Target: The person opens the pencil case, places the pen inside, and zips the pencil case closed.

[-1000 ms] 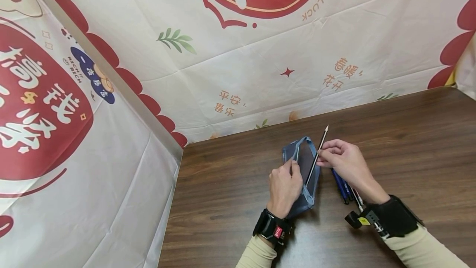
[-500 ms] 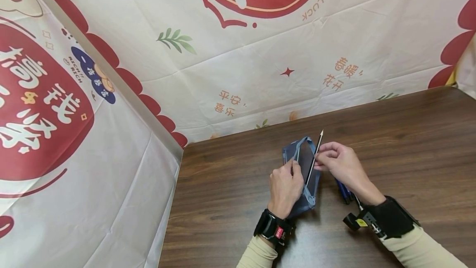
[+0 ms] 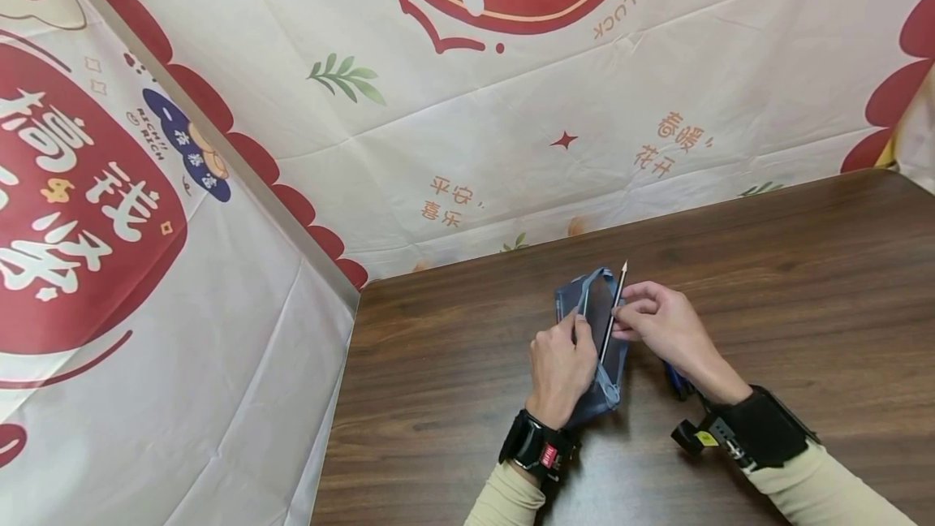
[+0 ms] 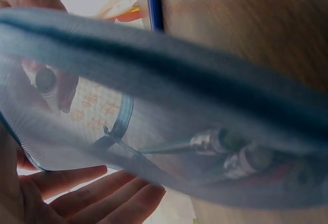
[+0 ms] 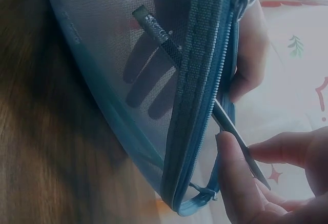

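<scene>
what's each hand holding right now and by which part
The right hand pinches a pencil near its upper, pointed end. The left hand grips the blue mesh pouch at its open zipper edge.

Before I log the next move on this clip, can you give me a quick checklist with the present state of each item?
1. Mesh pouch mouth held open by the left hand: ok.
2. Pencil pinched by the right hand: ok.
3. Pencil's lower end inside the pouch mouth: ok, seen through the mesh in the right wrist view.
4. Pencil fully inside: not ok, its sharpened tip sticks out past the opening.
5. Blue pens on the table beside the pouch: partly hidden by the right hand, count cannot tell.
</scene>
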A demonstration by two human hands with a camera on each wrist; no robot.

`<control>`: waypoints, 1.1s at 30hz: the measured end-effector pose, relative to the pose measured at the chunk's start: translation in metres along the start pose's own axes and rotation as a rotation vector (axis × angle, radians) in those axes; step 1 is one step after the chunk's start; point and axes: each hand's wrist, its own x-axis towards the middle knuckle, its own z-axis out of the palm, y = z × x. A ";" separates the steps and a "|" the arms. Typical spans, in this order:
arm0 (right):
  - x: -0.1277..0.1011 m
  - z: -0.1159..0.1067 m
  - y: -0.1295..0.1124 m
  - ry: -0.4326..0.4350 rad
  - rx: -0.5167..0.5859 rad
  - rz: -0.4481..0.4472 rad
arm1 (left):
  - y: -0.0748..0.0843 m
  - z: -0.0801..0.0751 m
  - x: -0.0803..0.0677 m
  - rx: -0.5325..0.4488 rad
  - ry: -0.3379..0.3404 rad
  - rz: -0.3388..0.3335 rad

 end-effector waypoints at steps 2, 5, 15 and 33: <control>0.000 0.000 0.000 -0.005 -0.004 0.006 | 0.000 0.000 -0.001 -0.001 0.001 -0.001; -0.001 0.001 0.001 -0.012 -0.013 0.016 | 0.000 0.000 -0.001 0.004 0.005 0.002; -0.003 0.004 0.001 -0.049 -0.053 0.026 | 0.001 0.000 -0.002 0.049 0.020 0.004; -0.002 0.006 0.002 -0.174 -0.068 0.024 | 0.001 -0.001 0.000 0.034 -0.022 -0.005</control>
